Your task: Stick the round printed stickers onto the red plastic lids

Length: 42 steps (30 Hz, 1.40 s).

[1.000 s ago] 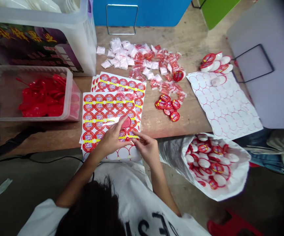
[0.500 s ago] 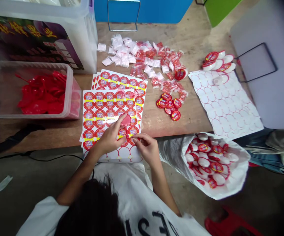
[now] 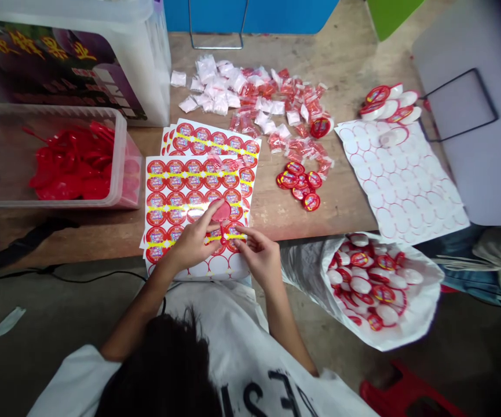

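Note:
My left hand (image 3: pixel 194 238) is closed on a red lollipop-shaped plastic piece (image 3: pixel 222 211), its round head up and its thin stem toward me. It is over a sheet of round red, blue and yellow stickers (image 3: pixel 157 200). My right hand (image 3: pixel 259 255) is at the sheet's lower right, thumb and forefinger slightly apart beside the stem's end, with nothing visible between them. Bare white backing with red circle outlines shows along the sheet's near edge. More sticker sheets (image 3: pixel 252 153) lie under it.
A clear tub (image 3: pixel 122 145) of red plastic pieces (image 3: pixel 74 168) stands left. Small packets (image 3: pixel 219 92) are heaped behind the sheets, with stickered red discs (image 3: pixel 300 184) nearer. Peeled backing (image 3: pixel 410 191) lies right. A white bag (image 3: pixel 424 324) of finished-looking pieces hangs below the table edge.
My right thumb and forefinger have parted and shifted slightly up from the sheet's edge. My left hand keeps its hold on the red piece, whose stem shows more clearly.

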### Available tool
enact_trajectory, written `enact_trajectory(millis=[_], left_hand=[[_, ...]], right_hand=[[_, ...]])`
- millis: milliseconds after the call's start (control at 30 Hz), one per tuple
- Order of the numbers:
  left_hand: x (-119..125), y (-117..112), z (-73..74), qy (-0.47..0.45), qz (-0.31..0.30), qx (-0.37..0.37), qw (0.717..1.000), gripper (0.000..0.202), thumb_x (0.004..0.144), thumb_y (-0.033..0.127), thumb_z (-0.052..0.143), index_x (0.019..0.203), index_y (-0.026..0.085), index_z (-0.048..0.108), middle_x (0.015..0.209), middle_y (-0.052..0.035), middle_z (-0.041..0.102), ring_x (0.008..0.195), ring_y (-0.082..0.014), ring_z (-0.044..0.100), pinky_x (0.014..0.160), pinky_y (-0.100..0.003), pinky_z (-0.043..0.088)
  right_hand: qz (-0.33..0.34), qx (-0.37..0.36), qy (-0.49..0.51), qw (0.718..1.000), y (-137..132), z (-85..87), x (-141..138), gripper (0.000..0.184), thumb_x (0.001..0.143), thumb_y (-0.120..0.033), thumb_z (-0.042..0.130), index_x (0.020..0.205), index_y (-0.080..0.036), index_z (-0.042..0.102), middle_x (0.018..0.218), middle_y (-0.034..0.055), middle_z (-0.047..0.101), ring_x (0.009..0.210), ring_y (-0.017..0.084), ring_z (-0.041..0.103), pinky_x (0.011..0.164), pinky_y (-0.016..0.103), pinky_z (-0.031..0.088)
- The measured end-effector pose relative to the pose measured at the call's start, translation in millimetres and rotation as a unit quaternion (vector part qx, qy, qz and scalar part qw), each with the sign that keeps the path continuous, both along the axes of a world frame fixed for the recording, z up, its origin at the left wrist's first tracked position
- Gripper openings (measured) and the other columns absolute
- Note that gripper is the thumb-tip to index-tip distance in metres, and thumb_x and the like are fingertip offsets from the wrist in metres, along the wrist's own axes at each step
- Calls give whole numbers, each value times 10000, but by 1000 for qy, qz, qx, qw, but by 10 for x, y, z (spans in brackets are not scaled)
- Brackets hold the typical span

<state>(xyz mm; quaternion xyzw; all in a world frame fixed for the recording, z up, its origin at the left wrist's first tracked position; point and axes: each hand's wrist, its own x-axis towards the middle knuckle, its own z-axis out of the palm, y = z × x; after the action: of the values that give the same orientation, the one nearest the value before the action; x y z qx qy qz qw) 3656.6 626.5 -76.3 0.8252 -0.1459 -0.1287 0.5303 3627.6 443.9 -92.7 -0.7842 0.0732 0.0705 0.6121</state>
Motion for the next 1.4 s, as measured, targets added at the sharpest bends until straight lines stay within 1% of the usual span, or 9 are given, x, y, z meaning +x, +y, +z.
enact_trajectory(millis=[133,300,500,567,833,1000,1100,1267,1400], left_hand=[[11,7,16,19,8,0,1000,783,801,143,564,1491,264,215,1391,-140,511,1166,-265,591,956,-376,482],[27,18,6,54,12,-3,998,783,812,193,574,1502,216,204,1279,-149,604,1190,-267,575,984,-397,455],[36,16,-13,48,15,-12,999,789,800,176,577,1499,203,213,1271,-146,609,1199,-264,569,966,-375,468],[34,16,-16,44,13,-13,999,782,809,188,581,1498,219,214,1282,-142,603,1206,-263,564,957,-371,474],[32,30,-34,35,20,-4,999,762,833,221,576,1502,190,212,1101,-136,694,1153,-266,601,959,-397,456],[35,20,-50,29,23,2,999,792,809,201,588,1505,201,210,1103,-124,694,1129,-267,614,938,-394,468],[36,16,-48,36,23,2,999,797,806,206,590,1506,195,209,1126,-134,685,1148,-269,604,953,-409,464],[36,16,-22,57,24,-6,998,791,812,216,586,1507,186,208,1209,-160,644,1206,-260,565,978,-400,457],[38,12,-10,54,23,9,998,800,810,225,588,1508,162,203,1187,-173,653,1203,-267,566,992,-419,442]], right_hand=[[15,-45,-71,996,23,14,20,180,817,-285,653,962,-214,735,800,31,672,619,126,540,588,272,446],[-10,-143,-209,967,51,54,53,142,810,-242,668,928,-247,747,845,27,473,724,145,511,623,294,474],[88,-262,-299,914,16,71,99,235,818,-122,627,955,-292,715,1092,62,567,1031,243,502,854,430,450],[101,-266,-306,908,4,78,117,222,816,-113,630,942,-282,698,1066,54,595,1046,248,513,877,442,432],[125,-234,-332,905,5,94,118,172,841,-87,588,824,-245,653,1002,44,569,1050,231,522,897,426,434],[118,-242,-310,912,22,108,105,168,875,-118,560,966,-242,629,970,54,589,988,218,543,862,412,447],[128,-250,-304,910,13,107,111,149,879,-131,558,957,-238,627,967,55,592,977,219,543,852,412,445],[149,-254,-316,902,-14,84,116,218,828,-42,553,872,-238,639,993,48,581,1001,223,523,852,402,440],[138,-257,-321,901,-19,62,111,247,860,-79,548,1015,-249,638,1003,63,593,1003,225,532,854,409,448]])
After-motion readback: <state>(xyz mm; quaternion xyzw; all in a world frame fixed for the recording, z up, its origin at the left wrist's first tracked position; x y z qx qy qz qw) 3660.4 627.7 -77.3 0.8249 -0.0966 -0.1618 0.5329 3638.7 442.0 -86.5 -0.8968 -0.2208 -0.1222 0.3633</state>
